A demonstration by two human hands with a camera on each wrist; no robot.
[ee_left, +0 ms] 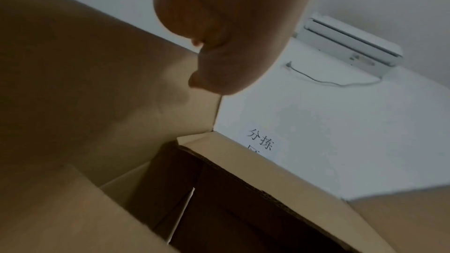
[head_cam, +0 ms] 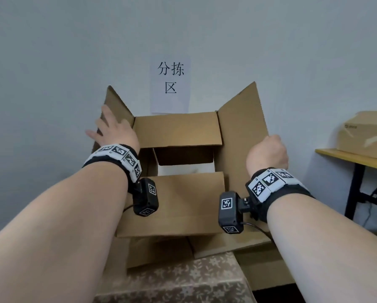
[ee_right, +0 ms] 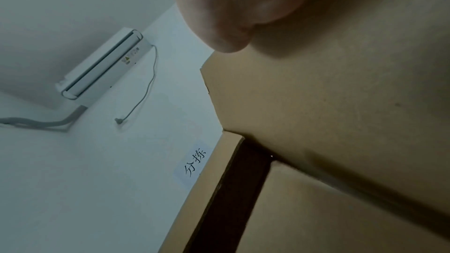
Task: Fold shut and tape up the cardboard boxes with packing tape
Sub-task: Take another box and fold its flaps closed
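Observation:
A brown cardboard box [head_cam: 172,202] stands in front of me against the wall. Its near and far flaps are folded inward, with a gap [head_cam: 183,169] between them. The left flap [head_cam: 119,106] and right flap [head_cam: 240,119] stand up, leaning outward. My left hand [head_cam: 115,130] lies on the left flap's near edge with the fingers spread and straight; in the left wrist view the left hand [ee_left: 231,26] rests against that flap [ee_left: 85,84]. My right hand [head_cam: 268,152] grips the right flap's near edge, fingers curled behind it. No tape is in view.
A paper sign [head_cam: 171,84] hangs on the wall behind the box. Flattened cardboard [head_cam: 259,254] lies under it on a flower-patterned cloth [head_cam: 172,283]. At right, a yellow table [head_cam: 340,154] carries another cardboard box [head_cam: 362,132]. An air conditioner [ee_right: 102,64] hangs high on the wall.

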